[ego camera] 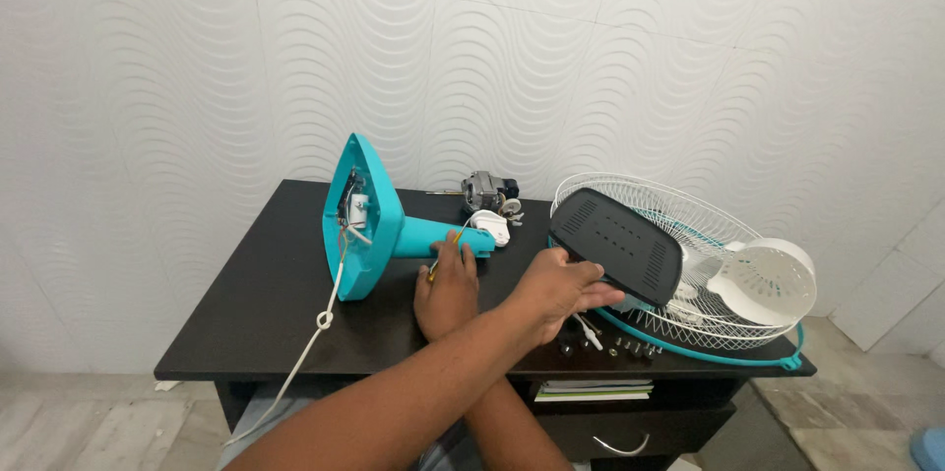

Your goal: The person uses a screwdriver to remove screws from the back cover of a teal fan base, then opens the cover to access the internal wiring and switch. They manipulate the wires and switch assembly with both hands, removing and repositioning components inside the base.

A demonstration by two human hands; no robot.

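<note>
Black perforated plastic panel (618, 247) gripped at its lower-left edge by the left hand (561, 289), arms crossed, centre of frame.

Right hand (448, 286) lies beside it, fingers closed around a thin yellow-handled tool (448, 250) against the turquoise plastic fan base (369, 220) lying on its side on the black desk (266, 294). White wire fan grille (709, 264) sits right, under the panel; small motor (484, 191) behind.

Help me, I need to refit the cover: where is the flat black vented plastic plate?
The flat black vented plastic plate lies right of centre, atop the white wire fan grille, its near edge touched by a hand.
</note>
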